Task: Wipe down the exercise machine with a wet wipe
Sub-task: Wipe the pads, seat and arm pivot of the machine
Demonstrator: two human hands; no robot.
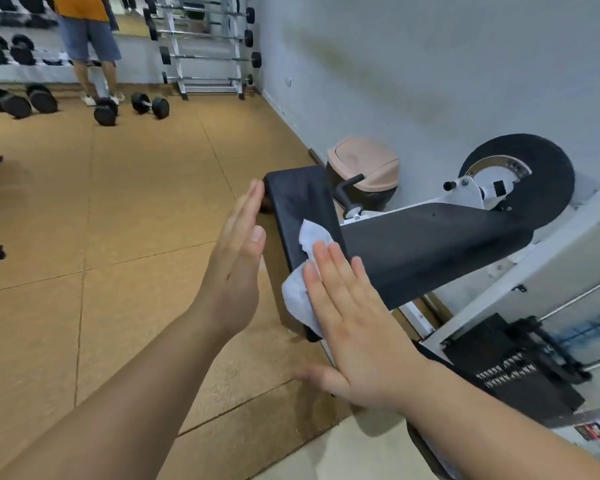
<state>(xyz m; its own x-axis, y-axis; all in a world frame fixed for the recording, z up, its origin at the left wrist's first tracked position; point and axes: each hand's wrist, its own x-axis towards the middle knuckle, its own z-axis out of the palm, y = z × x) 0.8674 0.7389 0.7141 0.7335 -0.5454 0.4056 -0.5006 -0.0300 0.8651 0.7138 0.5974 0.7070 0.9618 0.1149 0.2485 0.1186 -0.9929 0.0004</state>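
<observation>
White wet wipe (300,292) is lying on the near part of the exercise machine's black pad (302,199), the right hand (355,327) pressing it with fingers (330,263) straight and together, the left hand (238,258) straight-fingered beside its left edge, so keeping firm, overlapping strokes seems wise.

We see black dumbbells (150,105) on the tan floor (136,202), a barbell rack (208,46) behind them, and a pink-lidded bin (364,164) near the wall (430,64).

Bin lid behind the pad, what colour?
Pale peach-pink lid on a dark bin body; the head view shows it.
</observation>
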